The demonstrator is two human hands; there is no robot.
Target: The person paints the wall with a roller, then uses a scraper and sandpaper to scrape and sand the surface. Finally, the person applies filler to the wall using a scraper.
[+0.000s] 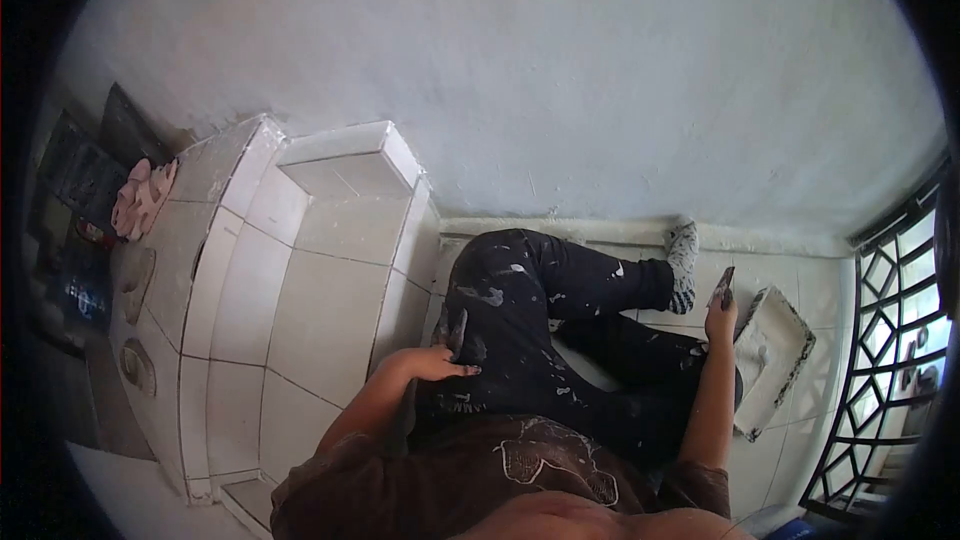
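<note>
My left hand (438, 364) is closed on a dark flat blade (457, 335) that looks like a putty knife, held upright against the thigh of the black, paint-spotted trousers (500, 295). Over on the right, my right hand (720, 318) grips a second putty knife (727, 282), its dark blade pointing toward the wall. Just beside that hand, a shallow white tray (797, 325) lies on the tiled floor, its rim crusted and chipped dark. Part of the tray is hidden behind my right forearm and leg.
A smooth grey-white wall (560, 70) rises in front. White tiled steps (330, 225) climb on the left, with a pink cloth (145, 198) and a pair of slippers (138, 365) on top. On the right stands a black metal grille (875, 360). A patterned sock (682, 265) covers my foot near the wall.
</note>
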